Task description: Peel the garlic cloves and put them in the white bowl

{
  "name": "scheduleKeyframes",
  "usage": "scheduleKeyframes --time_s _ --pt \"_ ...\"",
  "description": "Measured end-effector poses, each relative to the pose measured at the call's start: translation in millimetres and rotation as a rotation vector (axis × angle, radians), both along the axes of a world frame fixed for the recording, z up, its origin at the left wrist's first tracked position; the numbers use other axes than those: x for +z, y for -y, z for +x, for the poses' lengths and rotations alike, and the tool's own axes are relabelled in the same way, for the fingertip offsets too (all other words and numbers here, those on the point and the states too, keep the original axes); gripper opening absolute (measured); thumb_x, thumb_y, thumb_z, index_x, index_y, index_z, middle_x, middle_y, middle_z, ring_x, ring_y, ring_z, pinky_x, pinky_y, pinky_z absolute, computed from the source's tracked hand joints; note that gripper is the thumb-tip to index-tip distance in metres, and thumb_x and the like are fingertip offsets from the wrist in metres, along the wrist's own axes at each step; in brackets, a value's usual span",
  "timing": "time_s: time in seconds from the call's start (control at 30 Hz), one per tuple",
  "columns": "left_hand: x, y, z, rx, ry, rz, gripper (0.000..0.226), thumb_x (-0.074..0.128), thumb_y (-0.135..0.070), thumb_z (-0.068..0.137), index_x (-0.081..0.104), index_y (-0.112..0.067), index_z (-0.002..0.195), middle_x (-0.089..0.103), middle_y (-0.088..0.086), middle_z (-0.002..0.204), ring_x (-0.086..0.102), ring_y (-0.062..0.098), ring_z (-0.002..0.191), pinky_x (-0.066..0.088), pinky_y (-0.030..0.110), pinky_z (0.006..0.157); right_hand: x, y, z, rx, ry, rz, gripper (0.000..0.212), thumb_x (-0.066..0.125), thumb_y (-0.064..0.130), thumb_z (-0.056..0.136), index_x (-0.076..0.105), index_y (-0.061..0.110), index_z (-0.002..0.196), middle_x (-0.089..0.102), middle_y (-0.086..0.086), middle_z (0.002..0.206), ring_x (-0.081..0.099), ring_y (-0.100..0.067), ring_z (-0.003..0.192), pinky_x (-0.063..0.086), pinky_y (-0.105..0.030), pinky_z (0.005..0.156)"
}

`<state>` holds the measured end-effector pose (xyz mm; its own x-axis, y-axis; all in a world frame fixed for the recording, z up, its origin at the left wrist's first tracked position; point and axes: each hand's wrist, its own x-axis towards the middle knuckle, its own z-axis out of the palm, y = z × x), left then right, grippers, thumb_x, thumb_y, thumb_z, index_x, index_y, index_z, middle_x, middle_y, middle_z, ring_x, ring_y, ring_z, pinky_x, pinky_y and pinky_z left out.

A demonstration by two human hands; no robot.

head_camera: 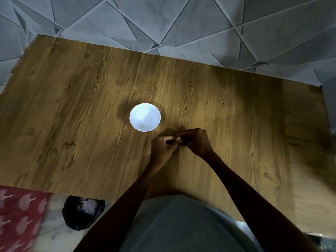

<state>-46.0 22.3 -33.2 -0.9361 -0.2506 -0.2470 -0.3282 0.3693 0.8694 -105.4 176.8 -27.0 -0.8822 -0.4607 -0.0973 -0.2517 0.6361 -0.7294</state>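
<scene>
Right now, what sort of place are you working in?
Probably a home, at a guess: a wood-grain tabletop with grey marbled tiles beyond it, a red patterned cloth and a black bag beside it, and a white bowl on it.

You find nothing to read here: no words, numbers or brand marks show anywhere in view. The bowl [135, 122] is plain white, the table [72, 110] carries only wood grain, and the red cloth [18, 217] bears a pale repeating pattern, not letters.
</scene>
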Motion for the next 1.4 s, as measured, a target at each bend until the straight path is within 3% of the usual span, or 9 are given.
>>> scheduleKeyframes --time_s 0.1,0.27,0.47,0.7,0.83,1.03,1.13,1.33,1.4 --pt "-3 -2 -3 0.021 0.003 -0.018 0.028 0.077 -0.026 0.083 0.076 -0.004 0.1 0.075 0.005 0.093 0.065 0.007 0.084 0.049 0.014 0.076 1 2 -1 -0.044 0.05 -0.014 0.017 0.076 0.012 0.084 0.078 0.015 0.1 0.076 0.0 0.096 0.066 -0.002 0.082 0.055 -0.017 0.077" --pt "-5 -1 -6 0.049 0.032 -0.013 0.026 0.076 -0.028 0.083 0.077 -0.007 0.098 0.075 0.004 0.09 0.067 0.009 0.082 0.038 -0.001 0.067 2 4 -5 -0.05 0.063 -0.02 0.018 0.077 0.01 0.082 0.078 0.014 0.1 0.076 -0.001 0.096 0.067 -0.006 0.083 0.048 -0.006 0.073" --pt "-7 -1 -1 0.067 -0.002 0.01 0.035 0.074 -0.037 0.085 0.075 -0.006 0.103 0.076 0.003 0.093 0.068 0.008 0.087 0.04 0.001 0.07 2 5 -9 -0.039 0.059 -0.013 0.018 0.076 0.01 0.083 0.077 0.011 0.101 0.075 -0.001 0.096 0.065 -0.004 0.081 0.045 -0.001 0.069" --pt "-7 4 5 0.124 0.029 0.099 0.009 0.073 -0.007 0.083 0.075 -0.011 0.09 0.074 0.0 0.085 0.067 0.005 0.079 0.053 0.018 0.075 -9 6 -10 -0.045 0.018 0.055 0.015 0.076 0.011 0.084 0.076 0.013 0.099 0.074 0.001 0.095 0.062 0.001 0.082 0.043 0.001 0.069" --pt "-11 7 16 0.256 0.114 0.396 0.02 0.07 0.006 0.082 0.073 -0.014 0.082 0.073 0.009 0.083 0.071 0.023 0.083 0.058 0.04 0.08 -15 8 -8 -0.009 -0.034 0.022 0.018 0.076 0.005 0.082 0.074 0.01 0.099 0.071 -0.004 0.101 0.065 -0.011 0.091 0.055 -0.023 0.081" --pt "6 2 25 0.327 0.207 0.746 0.02 0.063 0.011 0.085 0.071 0.001 0.1 0.073 0.014 0.086 0.07 0.021 0.08 0.058 0.028 0.08 -3 -6 8 -0.094 -0.225 -0.052 0.027 0.074 -0.001 0.08 0.072 0.009 0.105 0.071 -0.005 0.107 0.067 -0.014 0.097 0.055 -0.024 0.08" --pt "15 -4 27 0.344 0.252 0.87 0.019 0.061 0.012 0.086 0.068 0.006 0.102 0.073 0.016 0.087 0.073 0.022 0.08 0.058 0.024 0.073 8 -13 30 -0.121 -0.03 -0.185 0.026 0.074 0.002 0.083 0.074 0.012 0.106 0.074 0.003 0.101 0.069 -0.001 0.091 0.055 -0.017 0.078" --pt "23 -28 44 0.271 0.282 0.838 0.016 0.069 0.006 0.081 0.071 0.001 0.096 0.074 0.014 0.088 0.071 0.023 0.084 0.059 0.028 0.078 8 -25 60 -0.18 0.128 -0.288 0.013 0.079 0.01 0.08 0.078 0.014 0.093 0.076 0.006 0.087 0.071 -0.002 0.078 0.058 -0.021 0.071" --pt "17 -32 51 0.205 0.233 0.682 0.019 0.072 0.0 0.082 0.073 -0.002 0.1 0.074 0.013 0.095 0.071 0.024 0.092 0.058 0.029 0.084 3 -30 63 -0.191 0.109 -0.209 0.012 0.08 0.009 0.079 0.078 0.018 0.086 0.075 0.009 0.082 0.069 0.0 0.074 0.058 -0.022 0.07"
